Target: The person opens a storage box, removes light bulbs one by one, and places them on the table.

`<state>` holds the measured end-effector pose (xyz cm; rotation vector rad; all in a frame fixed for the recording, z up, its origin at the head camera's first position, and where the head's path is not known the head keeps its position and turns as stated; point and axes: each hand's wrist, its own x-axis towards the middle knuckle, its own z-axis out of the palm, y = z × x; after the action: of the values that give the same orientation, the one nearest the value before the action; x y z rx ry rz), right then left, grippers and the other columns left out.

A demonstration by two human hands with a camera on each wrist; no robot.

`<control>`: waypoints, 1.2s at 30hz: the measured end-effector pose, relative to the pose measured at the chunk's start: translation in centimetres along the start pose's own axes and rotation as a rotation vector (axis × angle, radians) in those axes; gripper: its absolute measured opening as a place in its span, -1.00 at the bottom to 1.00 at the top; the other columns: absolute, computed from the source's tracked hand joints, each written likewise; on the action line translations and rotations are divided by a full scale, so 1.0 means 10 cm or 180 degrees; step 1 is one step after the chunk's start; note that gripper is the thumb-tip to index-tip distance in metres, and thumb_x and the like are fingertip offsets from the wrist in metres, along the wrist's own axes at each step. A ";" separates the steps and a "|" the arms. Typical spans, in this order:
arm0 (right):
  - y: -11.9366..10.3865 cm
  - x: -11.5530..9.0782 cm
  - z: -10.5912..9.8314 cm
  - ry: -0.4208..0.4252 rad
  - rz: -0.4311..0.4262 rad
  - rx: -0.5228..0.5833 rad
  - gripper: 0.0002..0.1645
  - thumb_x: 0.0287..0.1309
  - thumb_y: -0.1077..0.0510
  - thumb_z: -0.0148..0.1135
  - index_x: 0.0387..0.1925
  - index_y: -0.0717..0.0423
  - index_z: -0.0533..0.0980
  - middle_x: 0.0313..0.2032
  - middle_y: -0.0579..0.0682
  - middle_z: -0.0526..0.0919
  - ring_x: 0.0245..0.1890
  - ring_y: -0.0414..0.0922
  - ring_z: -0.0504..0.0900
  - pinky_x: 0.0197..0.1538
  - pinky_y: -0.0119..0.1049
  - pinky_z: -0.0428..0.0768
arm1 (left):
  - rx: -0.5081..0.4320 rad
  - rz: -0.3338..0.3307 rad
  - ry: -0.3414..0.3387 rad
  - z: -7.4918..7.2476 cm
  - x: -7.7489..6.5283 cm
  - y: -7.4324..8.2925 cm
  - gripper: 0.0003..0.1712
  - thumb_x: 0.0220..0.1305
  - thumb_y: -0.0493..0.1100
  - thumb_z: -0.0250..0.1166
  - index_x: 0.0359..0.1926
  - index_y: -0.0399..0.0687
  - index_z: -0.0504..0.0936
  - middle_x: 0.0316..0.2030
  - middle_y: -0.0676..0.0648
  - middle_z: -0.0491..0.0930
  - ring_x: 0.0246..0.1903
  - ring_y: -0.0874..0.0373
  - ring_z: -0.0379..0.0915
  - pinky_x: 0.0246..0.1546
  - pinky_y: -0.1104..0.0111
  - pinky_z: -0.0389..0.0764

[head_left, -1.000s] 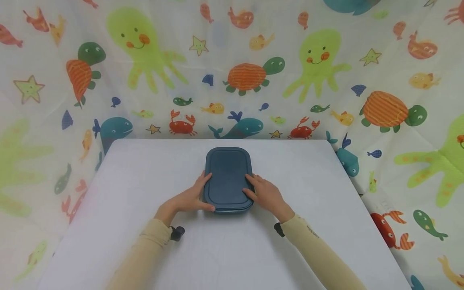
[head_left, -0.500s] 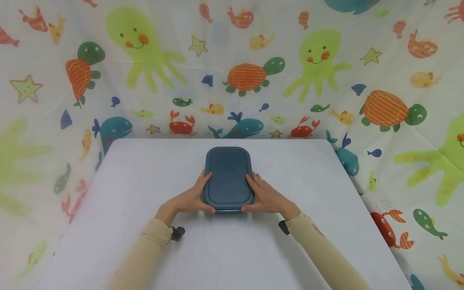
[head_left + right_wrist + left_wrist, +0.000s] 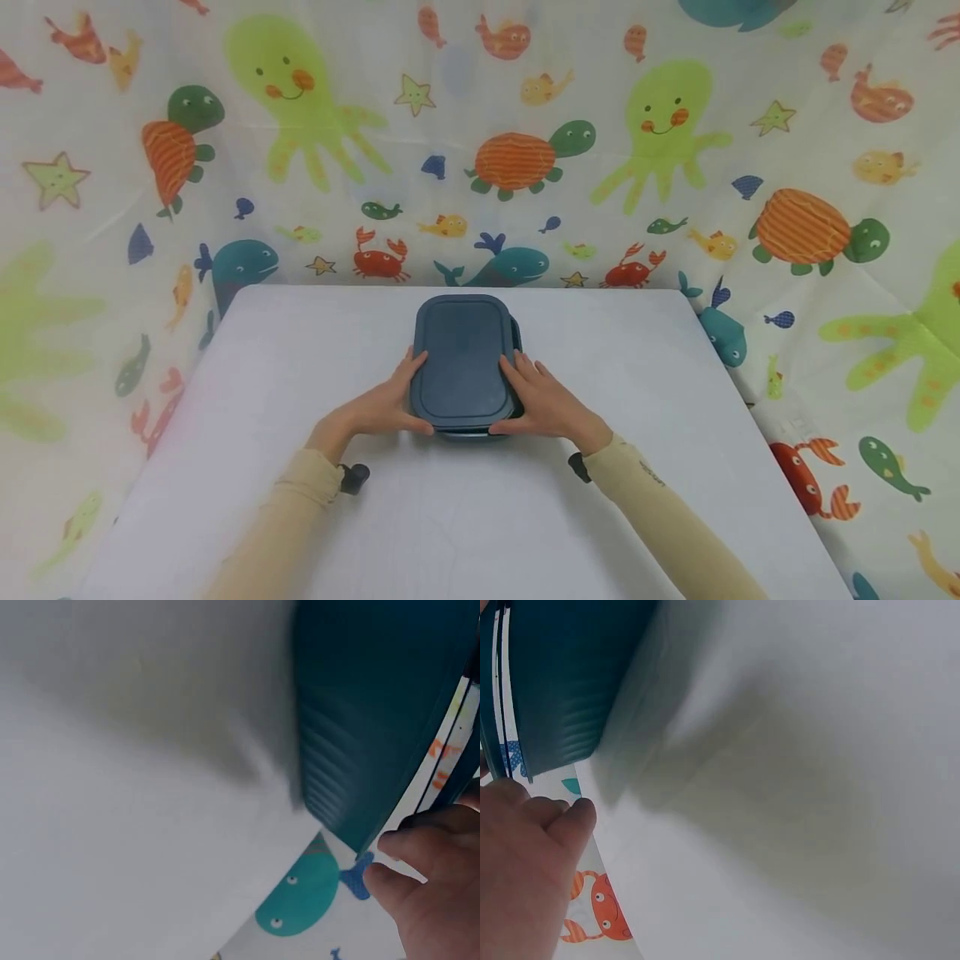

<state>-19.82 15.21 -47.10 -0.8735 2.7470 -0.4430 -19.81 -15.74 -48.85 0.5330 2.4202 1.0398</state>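
Lid (image 3: 459,358) has come up and slid left since the earlier frame; both hands went with it. Container (image 3: 577,675) underneath now shows along the right, sitting on the desk (image 3: 480,525) near its far edge. Both wrist views show a gap between the two; contact at the far end, can't tell.

Left hand (image 3: 381,408) and right hand (image 3: 549,407) each clamped on a side of the lid, thumbs at the near corners.

Handling guess: looks like plastic, so light, fairly stiff, a bit slick, not fragile. Best hold is opposite long edges, level. Contents not visible, so container weight unknown.

Count: one lid, one container, two hands, one desk, two wrist cameras (image 3: 355,479), sea-animal backdrop (image 3: 450,196) behind.
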 end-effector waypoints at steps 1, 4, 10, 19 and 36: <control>-0.03 0.02 0.00 0.0032 -0.0038 -0.0052 0.39 -0.06 -0.53 0.27 0.52 0.21 -0.05 0.50 0.28 -0.11 0.50 0.12 -0.08 0.48 0.06 -0.07 | 0.0003 -0.0020 0.0007 -0.02 -0.02 -0.01 0.51 -0.09 0.23 0.55 0.55 0.12 -0.41 0.51 -0.16 -0.61 0.50 -0.15 -0.47 0.40 -0.12 -0.03; -0.10 0.06 -0.01 0.0119 -0.0140 -0.0244 0.36 -0.05 -0.54 0.25 0.51 0.21 0.00 0.48 0.30 -0.01 0.48 0.12 0.01 0.47 0.06 -0.02 | -0.0012 -0.0043 0.0035 -0.07 -0.09 -0.04 0.51 -0.07 0.15 0.57 0.55 0.09 -0.43 0.50 -0.19 -0.62 0.49 -0.20 -0.45 0.39 -0.14 -0.02; -0.24 0.17 0.01 0.0363 -0.0344 -0.0627 0.26 -0.04 -0.56 0.22 0.46 0.19 0.17 0.38 0.28 0.27 0.39 0.09 0.27 0.41 0.10 0.16 | -0.0024 -0.0155 0.0085 -0.13 -0.20 -0.15 0.53 -0.06 0.13 0.57 0.54 0.09 -0.46 0.49 -0.22 -0.62 0.49 -0.22 -0.44 0.39 -0.15 -0.02; -0.51 0.34 0.06 0.0657 -0.0521 -0.0903 0.08 0.00 -0.50 0.25 0.32 0.18 0.36 0.20 0.17 0.54 0.19 -0.01 0.54 0.36 0.06 0.29 | -0.0005 -0.0258 0.0203 -0.27 -0.42 -0.33 0.49 -0.02 0.13 0.55 0.54 0.00 -0.44 0.50 -0.29 -0.56 0.47 -0.28 -0.41 0.36 -0.20 -0.02; -1.05 0.63 0.21 0.0755 -0.0854 -0.1222 -0.25 0.15 -0.34 0.24 0.20 0.04 0.51 0.03 0.01 0.68 0.04 -0.15 0.64 0.35 -0.02 0.30 | 0.0289 -0.0586 0.0323 -0.44 -0.88 -0.78 0.36 0.00 0.17 0.51 0.55 -0.10 -0.21 0.46 -0.47 -0.14 0.37 -0.46 -0.07 0.26 -0.28 0.13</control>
<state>-18.70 2.88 -46.17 -1.3731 2.9971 -0.0595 -16.24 -27.73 -49.78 0.2860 2.5590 0.9028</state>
